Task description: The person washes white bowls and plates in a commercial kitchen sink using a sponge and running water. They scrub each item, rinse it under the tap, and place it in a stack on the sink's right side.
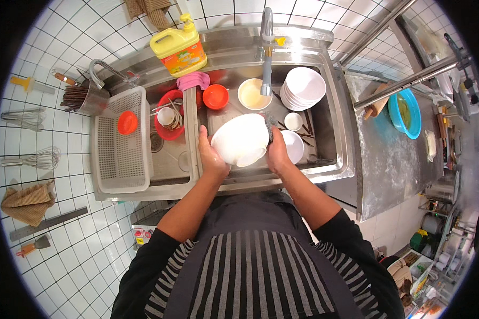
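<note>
A large white bowl [239,137] is tilted on its side over the right sink basin, its foot ring turned toward me. My left hand [214,155] grips its left side. My right hand [278,151] presses a grey scouring pad [272,127] against its right edge; the fingers behind it are partly hidden. Below in the basin [323,135] lie an orange-red bowl [215,97], a bowl of cloudy yellowish liquid [254,95], a stack of white bowls [303,87], a small white cup [293,121], a white bowl [293,146] and loose chopsticks [308,121].
The faucet [266,52] hangs over the basin. A yellow detergent jug [179,50] and pink cloth [193,81] are behind the divider. Leftward are a red basin [168,129] of dishes and a white plastic basket [121,159]. A floury counter [391,171] with a blue basin [415,119] stands right.
</note>
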Action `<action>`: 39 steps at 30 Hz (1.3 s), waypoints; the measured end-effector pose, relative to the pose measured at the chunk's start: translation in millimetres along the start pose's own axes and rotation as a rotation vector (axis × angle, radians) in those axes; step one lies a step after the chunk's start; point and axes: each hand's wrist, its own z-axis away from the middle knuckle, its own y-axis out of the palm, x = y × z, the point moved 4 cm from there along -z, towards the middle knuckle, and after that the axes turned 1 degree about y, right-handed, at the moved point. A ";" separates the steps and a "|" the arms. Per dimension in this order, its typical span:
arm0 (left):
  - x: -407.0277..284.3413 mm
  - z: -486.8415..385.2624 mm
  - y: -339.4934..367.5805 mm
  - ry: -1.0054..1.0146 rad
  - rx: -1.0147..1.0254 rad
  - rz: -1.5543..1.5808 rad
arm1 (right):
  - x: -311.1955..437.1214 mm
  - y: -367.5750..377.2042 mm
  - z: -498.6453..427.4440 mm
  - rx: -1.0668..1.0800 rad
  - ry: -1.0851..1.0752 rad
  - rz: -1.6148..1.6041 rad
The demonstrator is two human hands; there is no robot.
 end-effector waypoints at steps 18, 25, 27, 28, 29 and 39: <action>7.1 1.4 -27.8 0.273 -0.161 -0.894 | 35.4 38.2 35.6 0.243 -1.096 1.307; -50.9 -21.1 -39.4 0.311 -0.422 -0.327 | 26.9 -46.6 -28.3 -0.076 -0.471 1.167; -68.5 -22.0 -33.8 0.416 -0.366 -0.338 | 20.1 -36.6 -31.4 -0.035 -0.653 1.327; -72.2 -21.1 -33.3 0.381 -0.393 -0.354 | 11.4 -28.4 -35.9 0.077 -0.659 1.420; -75.3 -19.3 -31.4 0.378 -0.385 -0.377 | 0.4 -19.3 -41.7 0.169 -0.661 1.509; -65.0 -1.7 -36.8 0.306 -0.436 -0.639 | -99.0 -20.5 -129.1 0.449 -0.837 2.016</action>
